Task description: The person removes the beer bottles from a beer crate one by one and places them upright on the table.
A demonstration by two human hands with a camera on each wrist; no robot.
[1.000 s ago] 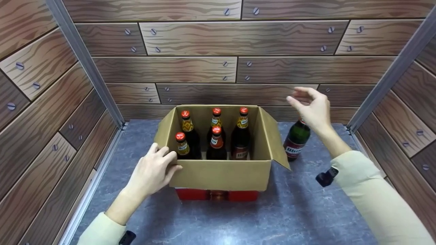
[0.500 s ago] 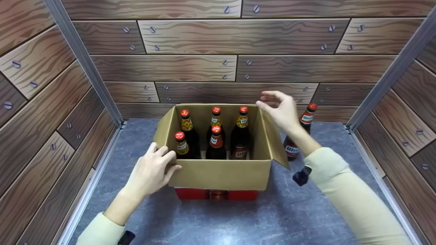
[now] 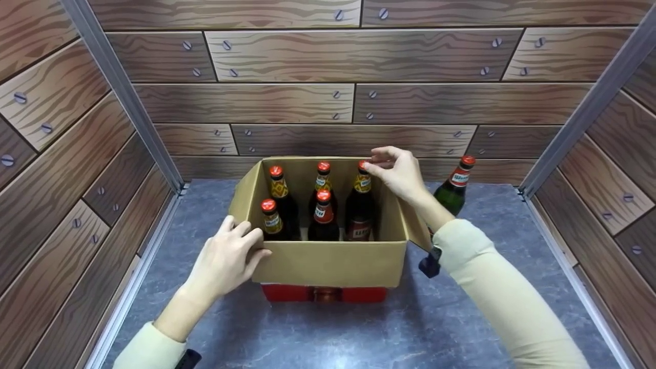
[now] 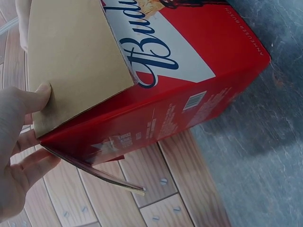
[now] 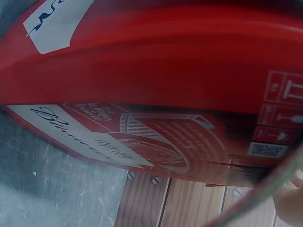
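Note:
An open cardboard box (image 3: 330,264), red and printed on the outside in the left wrist view, holds several dark beer bottles with red caps. My left hand (image 3: 230,256) grips the box's front left corner, the thumb on the folded-down flap (image 4: 80,61) and fingers round its edge. Over the box's right side, my right hand (image 3: 402,171) reaches in with thumb and fingers apart, the thumb tip right at the cap of the back right bottle (image 3: 361,202). Another bottle (image 3: 453,192), green with a red cap, stands outside the box, partly hidden by the right forearm.
The box rests on a grey marbled tabletop (image 3: 328,338). Wood-patterned panels (image 3: 359,56) rise behind and on both sides, with metal strips at the corners. A flap (image 3: 414,225) juts out on the box's right.
My right hand has moved left and slightly down, from above the green bottle outside to the back right bottle in the box. My left hand has stayed on the box corner.

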